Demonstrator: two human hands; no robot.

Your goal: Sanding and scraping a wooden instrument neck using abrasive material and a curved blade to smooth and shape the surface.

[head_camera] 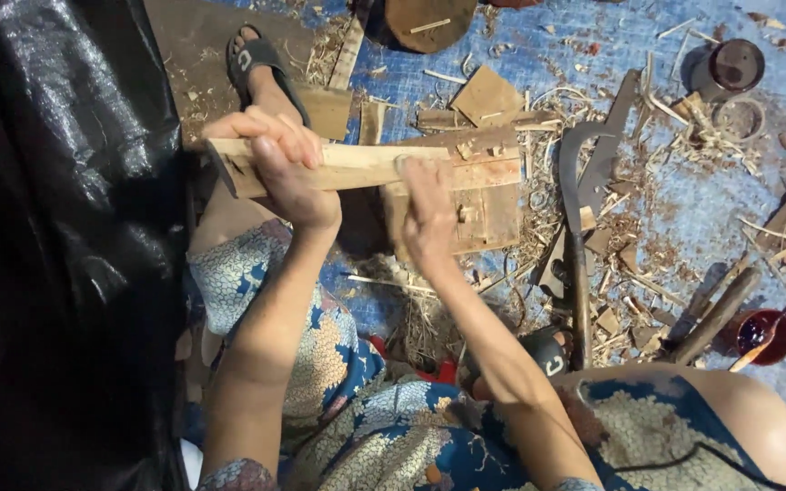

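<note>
Floor (684, 209): blue sheet under both hands, covered in wood chips.
Wood block (479, 200): flat board just under the right hand, on the floor.
Wood stick (357, 168): long pale piece, lying sideways between both hands.
Curved knife (579, 227): on the floor, right of the right hand.
Left hand (288, 168): wrapped tight around the stick's left end.
Right hand (429, 214): fingers pressing on the stick's right end, over the block.

Behind the pale wooden slat (357, 166), the left hand (288, 168) hides its own palm, and the wooden block (470, 195) is partly covered.
</note>
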